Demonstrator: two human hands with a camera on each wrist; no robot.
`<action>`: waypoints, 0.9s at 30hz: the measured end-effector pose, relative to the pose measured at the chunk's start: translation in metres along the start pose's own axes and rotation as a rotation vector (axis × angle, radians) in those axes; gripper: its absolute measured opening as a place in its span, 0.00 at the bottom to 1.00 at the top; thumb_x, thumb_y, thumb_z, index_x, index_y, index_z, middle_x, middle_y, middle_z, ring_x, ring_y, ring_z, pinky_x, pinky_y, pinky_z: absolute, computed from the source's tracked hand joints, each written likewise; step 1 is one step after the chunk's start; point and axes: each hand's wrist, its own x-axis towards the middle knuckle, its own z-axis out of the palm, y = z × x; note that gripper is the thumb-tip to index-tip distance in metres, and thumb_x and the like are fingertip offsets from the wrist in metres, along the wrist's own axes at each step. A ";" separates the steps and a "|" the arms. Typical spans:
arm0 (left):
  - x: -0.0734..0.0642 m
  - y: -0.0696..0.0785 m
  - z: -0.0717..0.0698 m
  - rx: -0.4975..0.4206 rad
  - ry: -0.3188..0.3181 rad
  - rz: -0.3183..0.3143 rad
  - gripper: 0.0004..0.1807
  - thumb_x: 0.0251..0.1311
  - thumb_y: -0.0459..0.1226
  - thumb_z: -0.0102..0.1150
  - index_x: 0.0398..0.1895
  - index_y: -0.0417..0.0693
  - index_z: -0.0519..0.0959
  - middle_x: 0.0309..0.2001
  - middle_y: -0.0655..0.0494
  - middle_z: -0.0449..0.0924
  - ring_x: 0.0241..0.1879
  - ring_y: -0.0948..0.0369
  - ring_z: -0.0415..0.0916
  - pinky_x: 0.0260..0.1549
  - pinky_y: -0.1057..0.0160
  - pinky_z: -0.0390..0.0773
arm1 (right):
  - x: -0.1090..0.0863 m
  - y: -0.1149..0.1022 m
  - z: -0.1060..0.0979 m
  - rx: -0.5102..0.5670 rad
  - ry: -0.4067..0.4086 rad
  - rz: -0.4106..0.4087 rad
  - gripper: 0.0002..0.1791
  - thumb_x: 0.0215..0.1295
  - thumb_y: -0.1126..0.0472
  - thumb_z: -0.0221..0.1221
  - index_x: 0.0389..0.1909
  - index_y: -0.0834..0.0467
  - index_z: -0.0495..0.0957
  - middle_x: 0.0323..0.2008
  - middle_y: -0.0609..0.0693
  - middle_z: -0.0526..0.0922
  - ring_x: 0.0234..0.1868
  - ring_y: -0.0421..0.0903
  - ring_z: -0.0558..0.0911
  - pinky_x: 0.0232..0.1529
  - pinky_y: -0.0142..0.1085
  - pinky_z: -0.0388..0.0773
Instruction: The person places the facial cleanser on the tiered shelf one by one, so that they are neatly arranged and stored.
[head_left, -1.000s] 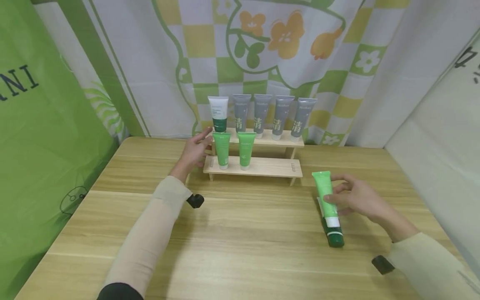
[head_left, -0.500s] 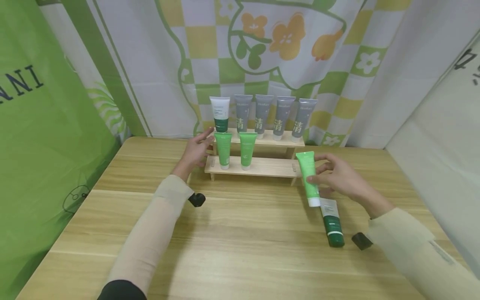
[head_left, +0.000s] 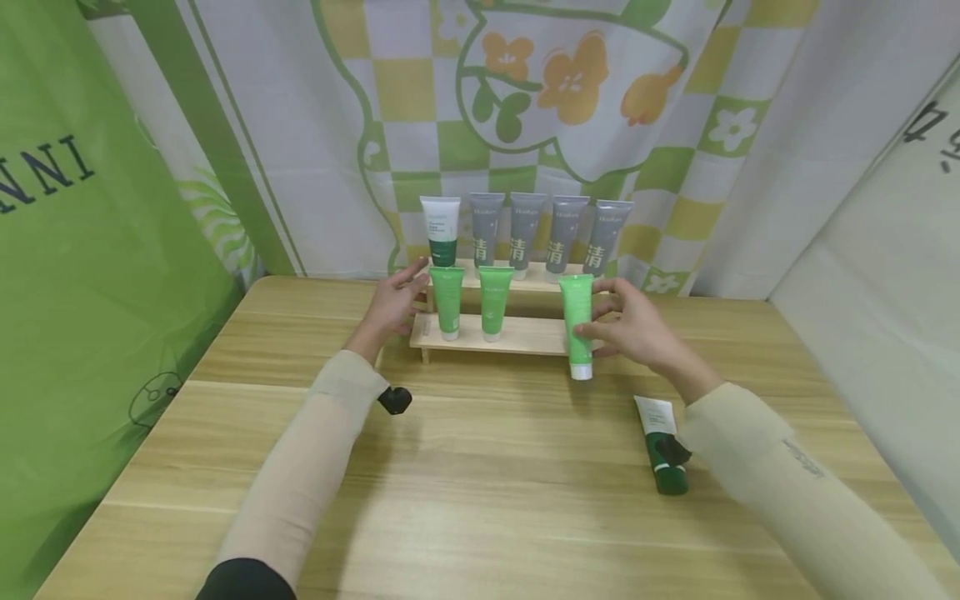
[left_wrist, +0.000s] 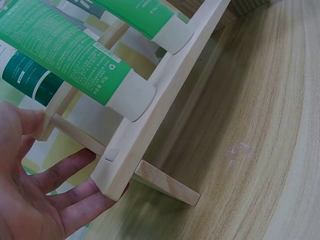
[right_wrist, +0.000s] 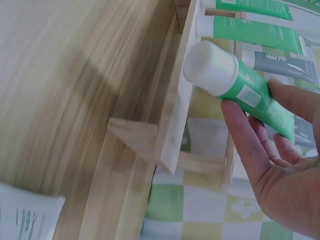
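Note:
At the left end of a two-tier wooden stand (head_left: 540,333), my left hand (head_left: 393,302) rests against the boards. The left wrist view shows its fingers (left_wrist: 82,197) extended, touching the lower board's end, with a digit at the upper board. My right hand (head_left: 633,325) pinches a light green squeeze tube (head_left: 577,321), its white cap pointing down, in front of the lower tier's right part. Two similar green tubes, one at the left (head_left: 448,300) and another beside it (head_left: 493,300), stand cap-down on the lower tier.
A white-and-green tube (head_left: 442,229) and several grey tubes (head_left: 525,233) stand on the upper tier. Another white-and-dark-green tube (head_left: 656,417) lies on the wooden table (head_left: 480,500) at the right, partly behind the wrist camera. A patterned curtain (head_left: 405,108) hangs behind.
My right hand has carried the green tube leftward and away from me, from above the lying tube to the stand's lower tier. The tube is more upright. My left hand stays at the stand.

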 end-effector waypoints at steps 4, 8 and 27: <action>0.000 -0.001 0.000 0.005 0.008 -0.004 0.26 0.75 0.55 0.48 0.74 0.79 0.63 0.63 0.43 0.74 0.55 0.40 0.73 0.46 0.33 0.77 | 0.009 -0.003 0.011 0.030 0.015 -0.042 0.41 0.64 0.70 0.66 0.71 0.64 0.53 0.53 0.68 0.72 0.45 0.61 0.83 0.43 0.54 0.84; 0.000 -0.001 0.000 0.002 0.018 -0.007 0.26 0.75 0.55 0.48 0.74 0.79 0.64 0.61 0.43 0.75 0.53 0.42 0.73 0.44 0.35 0.78 | 0.016 -0.006 0.022 0.016 0.035 -0.096 0.40 0.65 0.71 0.65 0.71 0.64 0.52 0.53 0.68 0.71 0.48 0.62 0.82 0.43 0.53 0.84; 0.001 -0.001 0.000 -0.005 0.009 0.021 0.26 0.75 0.54 0.49 0.75 0.76 0.64 0.68 0.44 0.70 0.56 0.38 0.72 0.48 0.33 0.76 | 0.042 0.005 0.058 0.002 0.262 -0.264 0.35 0.63 0.76 0.64 0.66 0.64 0.56 0.52 0.64 0.74 0.51 0.59 0.81 0.53 0.44 0.80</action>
